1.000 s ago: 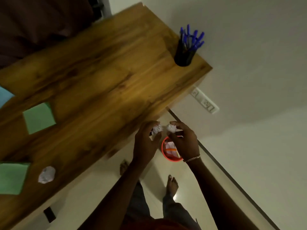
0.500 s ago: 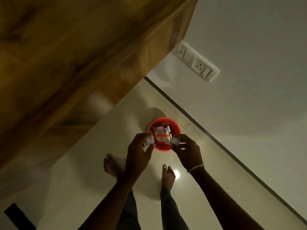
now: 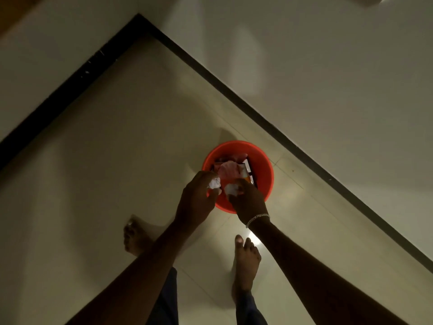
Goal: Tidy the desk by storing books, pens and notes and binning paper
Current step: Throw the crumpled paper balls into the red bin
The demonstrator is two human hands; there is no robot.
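An orange bin (image 3: 262, 165) stands on the floor near the wall, with crumpled paper and a wrapper inside it. My left hand (image 3: 195, 202) pinches a white crumpled paper ball (image 3: 214, 183) over the bin's near-left rim. Beside it, my right hand (image 3: 247, 200) grips a second crumpled paper ball (image 3: 230, 189) above the bin's near side. Both hands hover over the bin, close together.
Pale floor tiles (image 3: 117, 172) meet a black skirting strip (image 3: 257, 118) along the white wall. My bare feet (image 3: 246, 259) stand just short of the bin. A corner of the wooden desk (image 3: 9, 12) shows at top left.
My view has dropped from the desk to the floor. Both hands came down with the paper balls and now sit over the bin, closer to it than before.
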